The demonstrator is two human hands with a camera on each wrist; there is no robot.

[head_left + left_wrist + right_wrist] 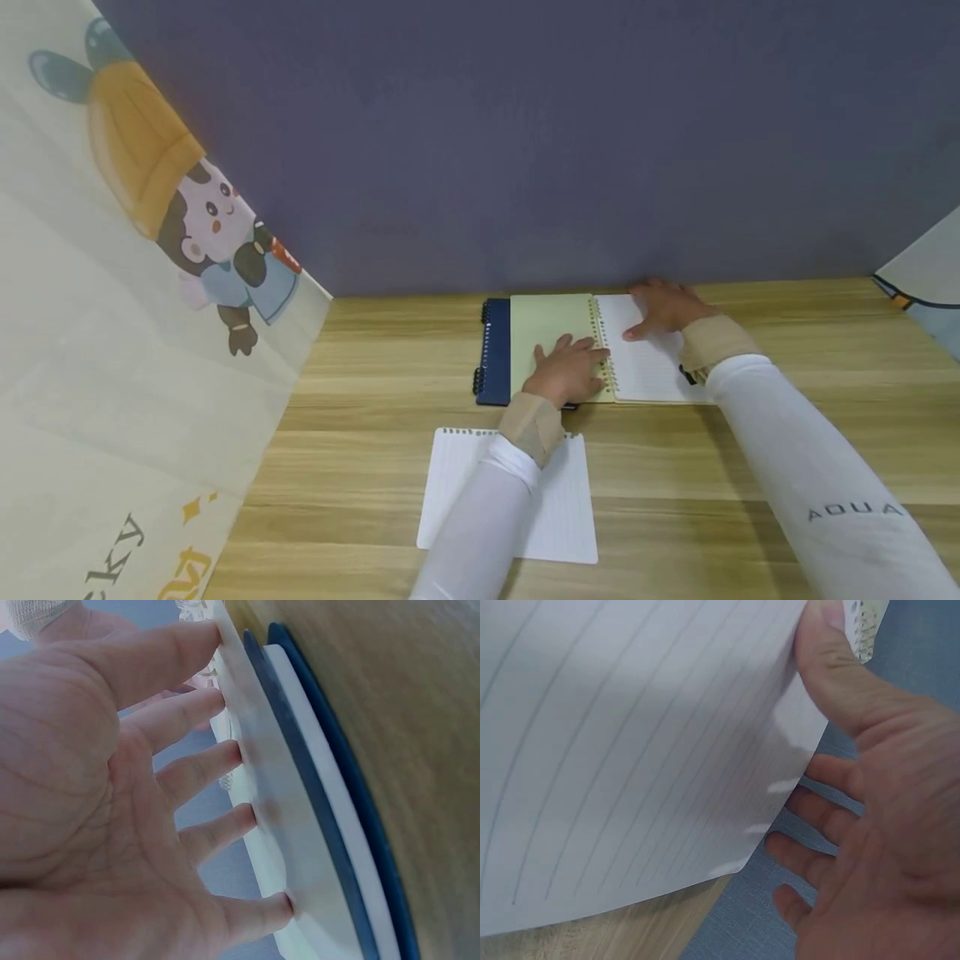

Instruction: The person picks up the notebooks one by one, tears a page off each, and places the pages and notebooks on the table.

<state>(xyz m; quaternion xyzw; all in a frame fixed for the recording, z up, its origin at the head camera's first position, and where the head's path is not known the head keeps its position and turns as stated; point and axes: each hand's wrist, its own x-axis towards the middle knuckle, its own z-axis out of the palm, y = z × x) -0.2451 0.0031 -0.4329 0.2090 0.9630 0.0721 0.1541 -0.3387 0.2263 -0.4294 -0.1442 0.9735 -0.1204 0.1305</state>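
A spiral notebook lies opened flat near the back of the table. Its left side is a pale green cover (551,317), its right side a white lined page (645,371). With fingers spread and tips touching, the left hand (567,372) presses on the green side beside the binding holes. On the page's far right corner is the right hand (667,307); in the right wrist view its thumb (836,671) rests on the paper while the other fingers extend past the edge. Beneath the green side sits a dark blue ring binder (495,358), its layered edge visible in the left wrist view.
A loose lined sheet (566,508) with a torn-hole top edge lies on the wooden table (352,467), partly under the left forearm. A dark blue-grey panel (525,150) rises behind the table. A white wall with a cartoon figure (217,217) stands at the left.
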